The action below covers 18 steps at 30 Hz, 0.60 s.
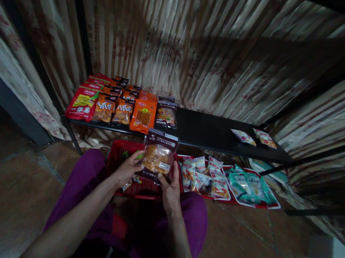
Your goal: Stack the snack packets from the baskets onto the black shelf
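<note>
Between my two hands is a brown snack bag [158, 155] with a clear window and a white label, its back side toward me. My left hand [130, 167] grips its left edge, and my right hand [170, 187] holds its lower right corner with the thumb on the front. Beneath the bag stands a red plastic basket [118, 150] with a few small packets at its bottom, partly hidden by my hands. On the black shelf [202, 127] just beyond, a similar brown bag [166, 114] stands beside an orange snack bag [143, 115].
Red bags [83, 102] and orange-black bags [104, 108] stand in rows at the shelf's left. Two small packets [243, 137] lie at its right. On the floor, red baskets hold white-red packets [207, 177] and green packets [249, 186]. Black shelf legs [73, 136] flank the area.
</note>
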Tool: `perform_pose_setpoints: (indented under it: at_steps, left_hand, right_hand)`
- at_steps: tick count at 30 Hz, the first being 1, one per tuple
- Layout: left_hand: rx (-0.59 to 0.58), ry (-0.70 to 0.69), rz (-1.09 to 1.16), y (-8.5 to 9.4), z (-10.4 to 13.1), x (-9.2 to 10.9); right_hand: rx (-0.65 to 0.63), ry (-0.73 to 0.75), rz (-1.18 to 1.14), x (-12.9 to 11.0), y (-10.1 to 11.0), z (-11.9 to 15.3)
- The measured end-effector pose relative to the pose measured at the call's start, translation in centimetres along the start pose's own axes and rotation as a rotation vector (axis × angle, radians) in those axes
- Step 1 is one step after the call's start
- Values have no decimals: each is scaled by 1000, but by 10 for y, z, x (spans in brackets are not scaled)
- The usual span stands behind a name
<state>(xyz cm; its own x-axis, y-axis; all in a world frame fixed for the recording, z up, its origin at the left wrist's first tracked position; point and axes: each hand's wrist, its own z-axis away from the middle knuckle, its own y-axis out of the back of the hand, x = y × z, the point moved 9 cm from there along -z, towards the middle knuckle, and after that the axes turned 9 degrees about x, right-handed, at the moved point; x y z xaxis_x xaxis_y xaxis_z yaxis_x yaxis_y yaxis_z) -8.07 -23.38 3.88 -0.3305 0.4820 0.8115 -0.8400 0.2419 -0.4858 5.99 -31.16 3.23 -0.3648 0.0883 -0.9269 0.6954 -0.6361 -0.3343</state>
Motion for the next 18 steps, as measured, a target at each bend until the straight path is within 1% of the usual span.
perform_pose_setpoints:
  at_steps: [4, 6, 13, 18]
  left_hand:
    - [3, -16, 3, 1, 0, 1]
    - [7, -19, 3, 1, 1, 1]
    - [27, -15, -1, 0, 2, -1]
    - [48, 3, -23, 3, 2, -4]
  right_hand:
    - [-27, 174, 115, -10, -4, -2]
    - [-16, 224, 148, -12, -4, -3]
    - [-13, 218, 189, -9, -3, -2]
    - [21, 165, 125, -7, 5, -2]
